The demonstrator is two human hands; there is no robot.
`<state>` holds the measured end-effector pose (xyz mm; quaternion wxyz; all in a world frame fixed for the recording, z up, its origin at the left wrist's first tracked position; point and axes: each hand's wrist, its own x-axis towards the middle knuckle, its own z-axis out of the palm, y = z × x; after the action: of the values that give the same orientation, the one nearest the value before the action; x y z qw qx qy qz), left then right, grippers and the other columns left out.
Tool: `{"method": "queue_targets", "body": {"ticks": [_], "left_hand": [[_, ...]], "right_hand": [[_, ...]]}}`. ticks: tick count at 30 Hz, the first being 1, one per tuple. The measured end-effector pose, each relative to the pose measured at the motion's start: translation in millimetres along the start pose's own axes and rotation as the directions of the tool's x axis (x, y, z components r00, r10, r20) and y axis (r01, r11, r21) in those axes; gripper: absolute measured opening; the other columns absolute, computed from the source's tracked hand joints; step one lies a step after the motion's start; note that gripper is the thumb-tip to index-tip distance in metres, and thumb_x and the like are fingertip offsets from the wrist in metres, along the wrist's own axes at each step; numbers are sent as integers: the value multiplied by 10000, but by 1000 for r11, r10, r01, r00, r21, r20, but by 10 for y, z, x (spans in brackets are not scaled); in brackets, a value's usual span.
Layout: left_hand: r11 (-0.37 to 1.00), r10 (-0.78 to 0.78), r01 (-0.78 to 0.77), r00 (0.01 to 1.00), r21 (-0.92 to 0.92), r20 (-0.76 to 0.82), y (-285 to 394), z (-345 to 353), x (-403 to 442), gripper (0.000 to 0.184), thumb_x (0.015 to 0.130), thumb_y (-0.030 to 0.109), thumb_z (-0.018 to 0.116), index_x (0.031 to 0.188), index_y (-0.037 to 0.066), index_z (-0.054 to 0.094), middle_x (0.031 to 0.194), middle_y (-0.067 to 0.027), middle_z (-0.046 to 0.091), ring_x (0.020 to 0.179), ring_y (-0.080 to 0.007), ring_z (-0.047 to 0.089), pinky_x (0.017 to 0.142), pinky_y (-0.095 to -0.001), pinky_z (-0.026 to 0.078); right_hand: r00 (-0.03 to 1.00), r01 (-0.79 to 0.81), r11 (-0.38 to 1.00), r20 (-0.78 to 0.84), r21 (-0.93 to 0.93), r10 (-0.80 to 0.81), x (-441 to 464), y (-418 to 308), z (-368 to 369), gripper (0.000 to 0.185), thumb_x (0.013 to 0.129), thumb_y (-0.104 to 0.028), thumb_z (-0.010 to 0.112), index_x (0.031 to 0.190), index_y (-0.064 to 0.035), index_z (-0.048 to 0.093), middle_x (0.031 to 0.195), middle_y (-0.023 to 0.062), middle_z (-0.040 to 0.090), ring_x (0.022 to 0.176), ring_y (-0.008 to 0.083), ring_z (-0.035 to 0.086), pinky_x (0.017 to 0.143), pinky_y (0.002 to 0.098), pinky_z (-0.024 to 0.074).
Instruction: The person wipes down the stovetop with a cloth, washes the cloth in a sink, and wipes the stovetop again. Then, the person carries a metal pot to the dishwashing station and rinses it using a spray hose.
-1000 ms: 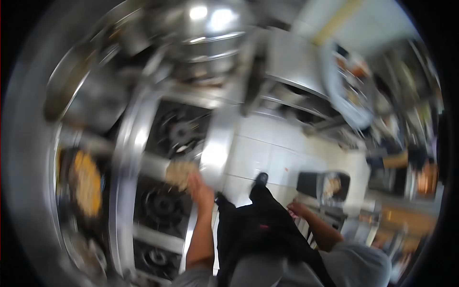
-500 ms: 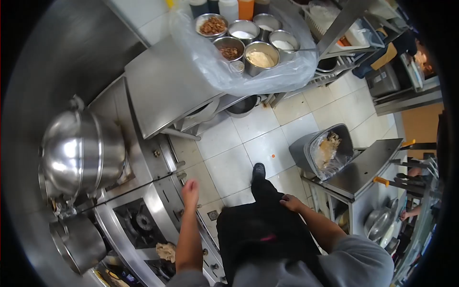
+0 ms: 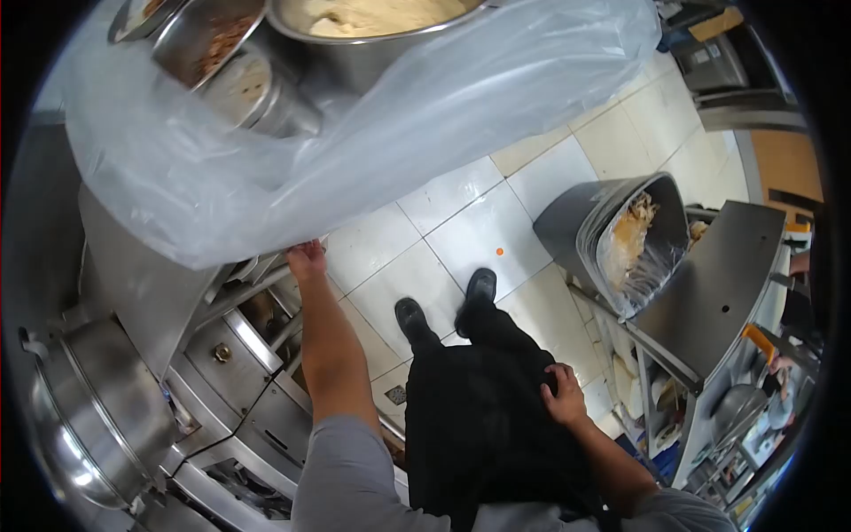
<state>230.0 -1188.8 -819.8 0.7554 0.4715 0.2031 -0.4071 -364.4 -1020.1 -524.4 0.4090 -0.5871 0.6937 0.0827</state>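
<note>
My left hand (image 3: 307, 259) reaches forward to the near edge of a counter, right at the hem of a clear plastic sheet (image 3: 372, 168). Its fingers are mostly hidden there, so I cannot tell what they grip, if anything. On the sheet stand a large metal container of pale yellow paste (image 3: 377, 37), a metal container with brown bits (image 3: 208, 49) and a small metal cup (image 3: 266, 97). My right hand (image 3: 565, 396) hangs beside the black apron (image 3: 483, 426), fingers loosely bent and apart, with nothing in it.
A grey bin (image 3: 576, 222) lined with plastic holds food scraps at the right, beside a metal worktable (image 3: 709, 275). To the left are a stove (image 3: 235, 381) and a large metal pot (image 3: 111, 408). An orange bit (image 3: 500, 252) lies on the tiled floor.
I have stepped closer to the plastic-covered counter, and its containers loom larger. My left hand has moved from above the stove front to the counter's edge. My right hand's fingers have come away from the apron.
</note>
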Motion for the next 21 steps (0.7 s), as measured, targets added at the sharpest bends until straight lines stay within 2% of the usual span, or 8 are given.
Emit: {"method": "queue_targets", "body": {"ticks": [1, 4, 7, 11, 13, 14, 18, 21], "left_hand": [[996, -72, 73, 997, 42, -12, 33, 44, -93, 137, 941, 184, 532, 995, 61, 556, 877, -68, 624, 831, -243, 642, 858, -453, 575], [991, -46, 57, 994, 121, -95, -35, 331, -525, 103, 944, 178, 527, 932, 80, 559, 810, -41, 585, 801, -235, 635, 870, -436, 573], [980, -33, 71, 980, 184, -198, -151, 64, -519, 88, 942, 173, 526, 948, 93, 562, 797, -26, 551, 789, -210, 617, 899, -461, 560], [967, 18, 31, 982, 255, -187, -220, -49, -892, 91, 941, 93, 479, 996, 67, 547, 836, -39, 524, 856, -226, 635, 930, -467, 550], [981, -25, 30, 999, 194, -26, -278, -288, -895, 98, 920, 32, 460, 965, 78, 534, 852, -27, 524, 867, -218, 625, 891, -439, 560], [986, 65, -69, 997, 155, 29, -392, -640, -679, 213, 882, -34, 441, 1030, 78, 546, 978, -34, 587, 890, -209, 608, 799, -354, 561], [989, 39, -45, 998, 143, 44, -462, -870, -1106, 313, 871, -73, 426, 1114, 81, 550, 1101, -49, 603, 892, -189, 588, 734, -298, 527], [988, 4, -32, 982, 148, 188, -412, -1153, -1473, 352, 879, -70, 439, 1178, 79, 548, 1136, -52, 611, 868, -176, 578, 713, -282, 505]], "right_hand": [[1000, -15, 1000, 7, 15, 15, -33, -16, 30, 395, 805, -205, 669, 1170, -124, 542, 1254, 180, 509, 1154, 385, 528, 982, 445, 450], [1000, -28, 999, 1, 15, 28, -86, -73, 98, 391, 804, -201, 669, 1169, -135, 548, 1272, 182, 504, 1136, 390, 540, 967, 454, 461], [999, -39, 999, -12, 27, 40, -143, -139, 165, 387, 802, -203, 675, 1165, -142, 556, 1281, 182, 502, 1137, 391, 542, 965, 453, 464], [998, -65, 997, 4, 39, 65, -235, -217, 221, 385, 803, -211, 684, 1162, -144, 566, 1274, 179, 509, 1142, 386, 545, 960, 452, 468], [997, -75, 996, 4, 47, 75, -277, -240, 267, 385, 803, -212, 687, 1163, -145, 568, 1271, 178, 511, 1141, 383, 547, 959, 451, 469], [998, -55, 996, -11, 70, 56, -298, -216, 304, 385, 804, -209, 687, 1165, -147, 567, 1269, 177, 513, 1136, 380, 549, 957, 450, 470], [998, -67, 991, 0, 117, 68, -365, -251, 364, 379, 809, -201, 683, 1164, -133, 569, 1246, 180, 527, 1123, 376, 554, 954, 440, 470], [1000, 13, 982, -25, 186, -9, -424, -101, 463, 366, 817, -201, 675, 1157, -115, 574, 1208, 179, 549, 1108, 372, 558, 941, 426, 474]]}}
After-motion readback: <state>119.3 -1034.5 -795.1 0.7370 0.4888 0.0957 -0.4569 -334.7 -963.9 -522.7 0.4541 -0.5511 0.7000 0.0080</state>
